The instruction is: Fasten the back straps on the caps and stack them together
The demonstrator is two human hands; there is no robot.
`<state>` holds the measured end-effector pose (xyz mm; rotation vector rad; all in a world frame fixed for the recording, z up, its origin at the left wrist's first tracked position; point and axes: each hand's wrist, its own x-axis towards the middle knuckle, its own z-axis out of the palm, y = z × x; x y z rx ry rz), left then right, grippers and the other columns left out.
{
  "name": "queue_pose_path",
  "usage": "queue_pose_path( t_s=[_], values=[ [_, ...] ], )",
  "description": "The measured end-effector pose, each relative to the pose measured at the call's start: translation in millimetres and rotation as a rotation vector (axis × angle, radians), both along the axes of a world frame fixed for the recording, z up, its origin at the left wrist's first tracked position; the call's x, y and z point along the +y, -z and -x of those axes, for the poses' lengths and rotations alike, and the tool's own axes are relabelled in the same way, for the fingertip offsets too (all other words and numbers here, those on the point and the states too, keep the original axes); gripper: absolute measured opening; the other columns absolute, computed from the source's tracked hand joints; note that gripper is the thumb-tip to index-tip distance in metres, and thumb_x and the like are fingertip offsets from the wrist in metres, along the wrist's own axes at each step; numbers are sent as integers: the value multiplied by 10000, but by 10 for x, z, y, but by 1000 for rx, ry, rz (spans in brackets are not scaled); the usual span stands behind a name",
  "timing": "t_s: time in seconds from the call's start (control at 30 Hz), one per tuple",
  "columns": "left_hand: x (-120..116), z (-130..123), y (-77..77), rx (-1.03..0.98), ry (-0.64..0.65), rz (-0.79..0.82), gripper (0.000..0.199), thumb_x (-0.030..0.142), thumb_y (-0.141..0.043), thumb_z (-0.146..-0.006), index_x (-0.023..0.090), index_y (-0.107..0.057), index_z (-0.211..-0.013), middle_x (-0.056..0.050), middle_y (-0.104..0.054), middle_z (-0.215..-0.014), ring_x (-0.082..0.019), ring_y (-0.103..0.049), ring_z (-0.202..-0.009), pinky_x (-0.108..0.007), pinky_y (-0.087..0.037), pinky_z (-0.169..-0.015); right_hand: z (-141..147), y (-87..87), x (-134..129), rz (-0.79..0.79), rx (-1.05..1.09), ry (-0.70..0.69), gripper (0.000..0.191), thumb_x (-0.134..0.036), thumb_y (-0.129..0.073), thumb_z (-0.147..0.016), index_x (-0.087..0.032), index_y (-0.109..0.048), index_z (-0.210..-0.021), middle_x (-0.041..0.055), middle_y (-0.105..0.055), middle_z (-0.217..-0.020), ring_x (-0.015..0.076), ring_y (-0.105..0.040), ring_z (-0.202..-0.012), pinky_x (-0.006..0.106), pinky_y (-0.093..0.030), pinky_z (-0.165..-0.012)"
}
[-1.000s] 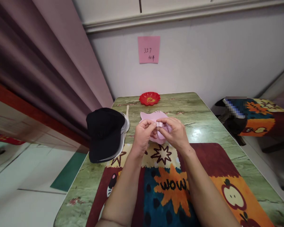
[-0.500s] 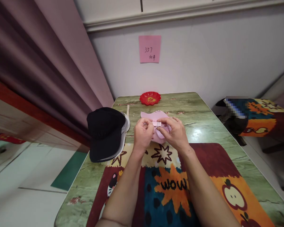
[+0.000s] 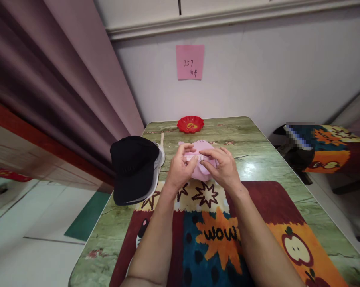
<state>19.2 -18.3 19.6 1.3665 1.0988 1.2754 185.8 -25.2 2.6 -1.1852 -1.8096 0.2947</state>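
A pink cap [image 3: 201, 147] lies on the green marbled table, its strap and small buckle turned up towards me. My left hand [image 3: 181, 165] pinches the strap [image 3: 192, 158] from the left, thumb on top. On the right, my right hand [image 3: 221, 165] grips the strap at the buckle between thumb and index finger. Parts of the cap are hidden behind both hands. Left of them, a black cap [image 3: 133, 167] rests on a white one [image 3: 161, 157] at the table's left edge.
A red scalloped dish [image 3: 190, 124] stands at the back of the table [image 3: 236, 131]. A colourful mat [image 3: 260, 199] covers the front. Behind is a wall with a pink note [image 3: 190, 62]. A curtain [image 3: 108, 79] hangs at the left; a mat-covered stool [image 3: 332, 151] stands right.
My left hand has shifted slightly left and opened its curl, with its thumb now laid along the strap. The right hand has barely moved at the buckle.
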Motion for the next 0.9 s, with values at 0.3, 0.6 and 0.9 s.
queue_pose_path(
  t_s=[0.3, 0.6, 0.9],
  values=[
    [31, 69, 31, 59, 142, 105, 272, 426, -746, -802, 171, -685, -873, 66, -491, -499, -70, -417, -398, -181, -304, -412, -62, 20, 4, 44, -51, 44, 215, -321, -600, -932, -274, -717, -1106, 52, -775, -1079, 272, -684, -1092, 592, -208, -1175],
    [39, 153, 2, 106, 98, 26, 196, 362, -751, -781, 174, -711, -816, 48, -530, -545, -78, -415, -459, -196, -315, -464, -73, -74, -34, 136, -13, -1, 210, -323, -515, -967, -245, -654, -829, 6, -749, -900, 227, -671, -919, 573, -193, -1167],
    [43, 49, 11, 23, 36, -14, 186, 279, -767, -751, 204, -632, -856, 24, -604, -740, -109, -519, -616, -195, -403, -584, -62, -52, -27, 202, 115, -15, 225, -429, -600, -932, -257, -733, -873, 11, -775, -893, 230, -673, -856, 510, -337, -1091]
  ],
)
